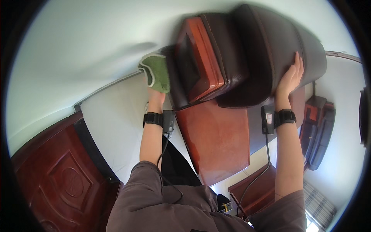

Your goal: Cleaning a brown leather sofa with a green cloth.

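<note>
A green cloth [159,71] with a pale border lies over my left hand [157,94], which holds it and hides most of the fingers. The cloth is at the left edge of a dark brown leather sofa [232,52], near the wall. My right hand [290,78] rests flat on the sofa's padded leather back, its fingers apart and pointing up in the view. Between the hands, the sofa's side carries a reddish-brown wooden panel [213,66]. Each wrist bears a black strap with a small cabled box.
A carved dark red wooden door [69,179] stands at lower left. A reddish wooden board [220,139] lies below the sofa. Another dark sofa [321,139] is at the right, and a wooden furniture piece [258,188] stands below. A pale wall [87,49] runs behind.
</note>
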Demonstrator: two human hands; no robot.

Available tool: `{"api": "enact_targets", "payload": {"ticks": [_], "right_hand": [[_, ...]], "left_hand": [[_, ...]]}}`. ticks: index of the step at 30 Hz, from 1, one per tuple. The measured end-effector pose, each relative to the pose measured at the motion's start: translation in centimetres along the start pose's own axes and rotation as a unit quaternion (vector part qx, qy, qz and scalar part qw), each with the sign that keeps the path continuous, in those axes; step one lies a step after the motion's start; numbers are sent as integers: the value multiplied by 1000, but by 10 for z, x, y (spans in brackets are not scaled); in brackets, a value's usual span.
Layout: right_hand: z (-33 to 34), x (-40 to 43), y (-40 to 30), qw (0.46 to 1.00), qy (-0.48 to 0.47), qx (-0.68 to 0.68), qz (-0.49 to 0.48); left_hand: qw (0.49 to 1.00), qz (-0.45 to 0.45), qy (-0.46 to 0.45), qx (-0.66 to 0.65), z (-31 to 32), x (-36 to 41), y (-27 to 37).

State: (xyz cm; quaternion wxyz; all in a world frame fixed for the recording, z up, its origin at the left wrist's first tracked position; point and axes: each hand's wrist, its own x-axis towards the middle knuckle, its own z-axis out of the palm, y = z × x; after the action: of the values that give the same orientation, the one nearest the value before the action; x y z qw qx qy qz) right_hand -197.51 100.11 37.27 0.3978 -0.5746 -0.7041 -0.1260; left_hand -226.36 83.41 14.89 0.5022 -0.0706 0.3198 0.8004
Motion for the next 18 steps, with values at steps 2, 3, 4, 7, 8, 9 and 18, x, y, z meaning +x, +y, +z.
{"api": "enact_targets", "payload": {"ticks": [2, 3, 4, 7, 8, 9, 18], "right_hand": [[-5, 1, 6, 1000, 0, -10, 3], [-5, 2, 4, 1000, 2, -2, 0], [3, 3, -12, 1000, 1, 27, -2], [16, -1, -19, 999, -5, 46, 0], [13, -2, -7, 1000, -10, 27, -5], [7, -2, 4, 1000, -3, 14, 3], [9, 4, -6, 999, 2, 37, 7]], "left_hand": [[990, 21, 47, 132, -15, 18, -13], [990, 19, 48, 129, -42, 42, -23], [949, 129, 8, 288, -90, 78, -23], [654, 326, -37, 681, -89, 146, -44], [667, 313, -45, 675, -72, 137, -69], [639, 294, -31, 710, -48, 124, -83], [773, 231, -2, 591, -59, 80, -67]]}}
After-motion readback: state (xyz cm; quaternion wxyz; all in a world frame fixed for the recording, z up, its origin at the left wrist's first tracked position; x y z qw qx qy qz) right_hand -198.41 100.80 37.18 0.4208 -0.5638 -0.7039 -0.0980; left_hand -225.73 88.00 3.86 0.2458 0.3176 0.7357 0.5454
